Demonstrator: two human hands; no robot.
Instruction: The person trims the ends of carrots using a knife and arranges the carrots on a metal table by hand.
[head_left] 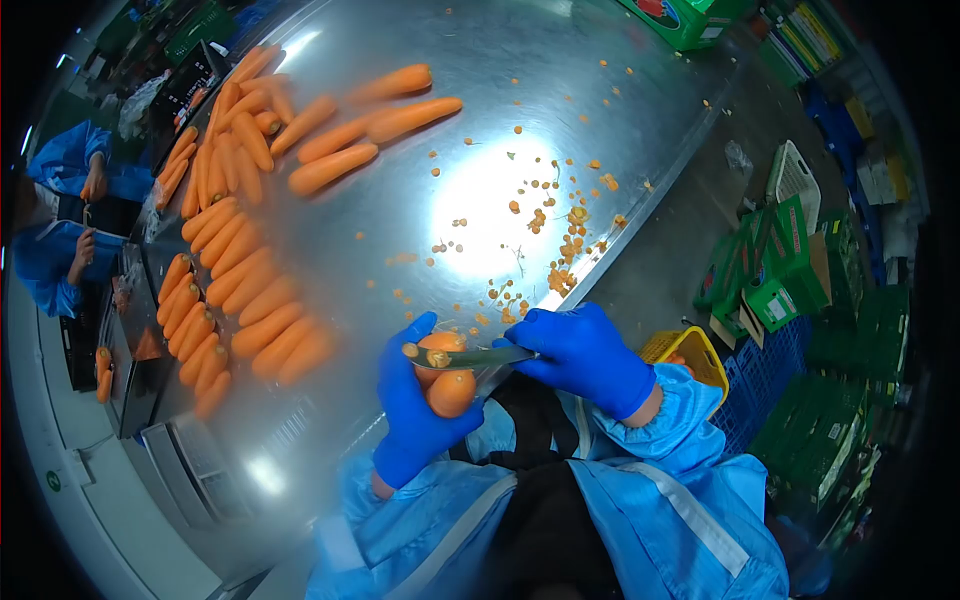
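Over the front edge of the metal table, my left hand [425, 425], in a blue glove, is wrapped round several carrots [451, 393], their thick ends facing up. My right hand [585, 358], gloved in blue too, grips a knife [480, 356]. The blade lies across the carrot ends, with cut bits of carrot on it near its tip. Small orange trimmings [562, 280] are scattered on the table just beyond my hands.
Whole carrots [240, 140] are piled and lined up on the left of the metal table [390, 230]. A co-worker's blue sleeves [70, 165] show at the far left. A yellow crate [708, 365] and green boxes [765, 265] stand to the right.
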